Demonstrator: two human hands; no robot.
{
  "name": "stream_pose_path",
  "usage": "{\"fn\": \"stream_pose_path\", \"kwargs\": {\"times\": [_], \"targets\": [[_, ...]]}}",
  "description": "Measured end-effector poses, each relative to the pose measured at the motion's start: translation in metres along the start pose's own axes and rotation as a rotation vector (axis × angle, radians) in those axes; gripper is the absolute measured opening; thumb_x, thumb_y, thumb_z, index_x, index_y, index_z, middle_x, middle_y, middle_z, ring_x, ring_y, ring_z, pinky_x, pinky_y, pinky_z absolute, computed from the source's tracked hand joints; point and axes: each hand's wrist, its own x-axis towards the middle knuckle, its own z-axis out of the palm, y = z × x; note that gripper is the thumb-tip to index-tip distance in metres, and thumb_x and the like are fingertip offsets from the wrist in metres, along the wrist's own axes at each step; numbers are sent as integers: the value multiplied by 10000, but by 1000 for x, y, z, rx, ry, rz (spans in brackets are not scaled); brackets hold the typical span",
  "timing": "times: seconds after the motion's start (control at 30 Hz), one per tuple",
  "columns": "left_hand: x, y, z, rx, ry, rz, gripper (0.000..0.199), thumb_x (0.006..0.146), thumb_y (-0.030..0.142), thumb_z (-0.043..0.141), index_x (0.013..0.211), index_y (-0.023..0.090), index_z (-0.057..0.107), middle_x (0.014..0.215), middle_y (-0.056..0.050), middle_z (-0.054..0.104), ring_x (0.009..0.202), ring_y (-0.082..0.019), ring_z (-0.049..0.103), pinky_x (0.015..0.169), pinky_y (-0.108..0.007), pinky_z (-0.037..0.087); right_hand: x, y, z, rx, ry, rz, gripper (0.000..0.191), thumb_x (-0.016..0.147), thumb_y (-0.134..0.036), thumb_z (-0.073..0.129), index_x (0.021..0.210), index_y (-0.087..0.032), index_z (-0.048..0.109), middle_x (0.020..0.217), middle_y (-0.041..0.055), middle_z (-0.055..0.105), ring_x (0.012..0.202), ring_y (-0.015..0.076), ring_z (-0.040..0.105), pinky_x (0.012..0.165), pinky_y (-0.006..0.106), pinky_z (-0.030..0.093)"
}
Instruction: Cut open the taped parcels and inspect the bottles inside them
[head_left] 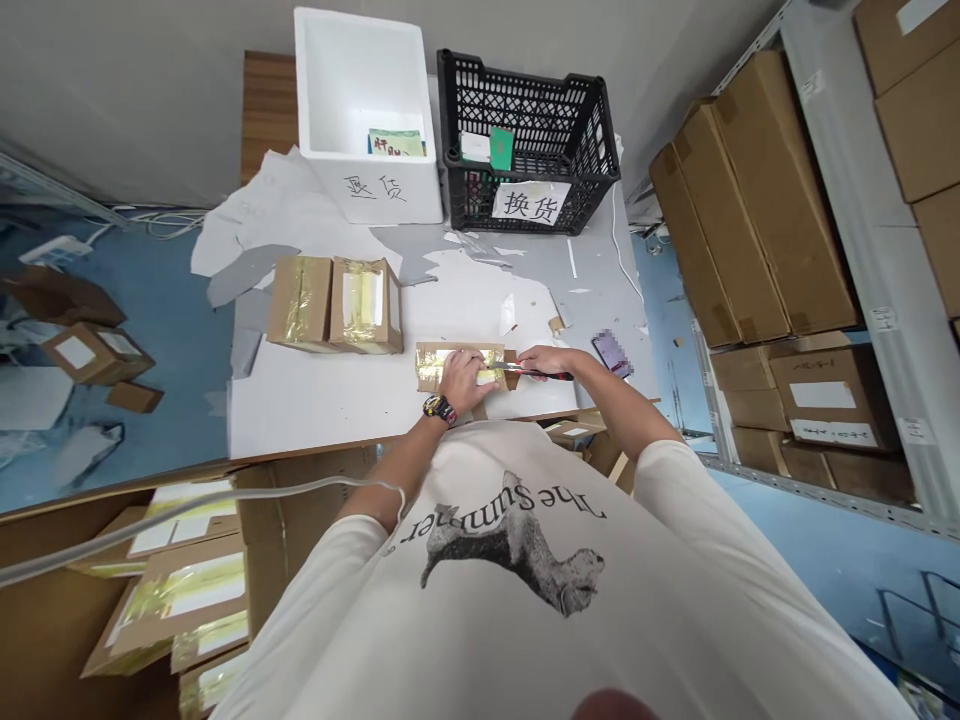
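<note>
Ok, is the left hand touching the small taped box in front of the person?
Touching. The head view shows the left hand laid on top of the taped box, covering part of its upper face.

Bright, even light, wide-angle edge distortion, pixelated phone [613, 354].

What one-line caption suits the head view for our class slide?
The left hand rests on a taped cardboard box while the right hand holds a red-and-black tool over its end.
</note>
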Motion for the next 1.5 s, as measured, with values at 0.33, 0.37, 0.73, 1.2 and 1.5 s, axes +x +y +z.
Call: {"fn": "stream_pose_path", "kwargs": {"times": [0.33,0.37,0.73,1.2,1.5], "targets": [[-12,7,-3,30,-45,-34,276,934,493,892,997,276,734,1318,-129,774,1321,-365,686,1341,-620,383,6,-5,-10,-143,-47,-45,179,1069,-354,686,963,-214,725,668,-27,608,621,154,557,648,258,433],[-12,8,-4,32,-49,-41,286,924,495,900,995,274,733,1325,-130,773,1322,-366,684,1340,-621,382,8,-6,-11,-148,-56,-56,181,1064,-358,701,959,-213,730,666,-27,612,619,152,560,645,254,433],[-2,9,-3,-23,-123,-77,338,801,416,981,909,257,702,1421,-115,771,1344,-385,685,1331,-650,370,10,-13,-24,-270,-81,12,169,1010,-329,768,1070,-211,873,646,-9,670,593,159,590,648,262,452],[20,28,-13,137,-268,-162,542,770,476,999,1219,264,783,1511,-122,683,1415,-406,605,1314,-582,364,-13,-23,-62,-529,171,111,336,1113,-384,681,1373,-314,882,1297,79,880,1073,267,785,868,299,483],[18,60,-22,277,-337,-223,510,886,407,904,1356,279,756,1558,-127,659,1425,-415,587,1325,-615,335,-33,46,-2,37,339,-39,426,1133,-438,464,1222,-179,790,930,27,756,797,180,642,805,261,476]]}}
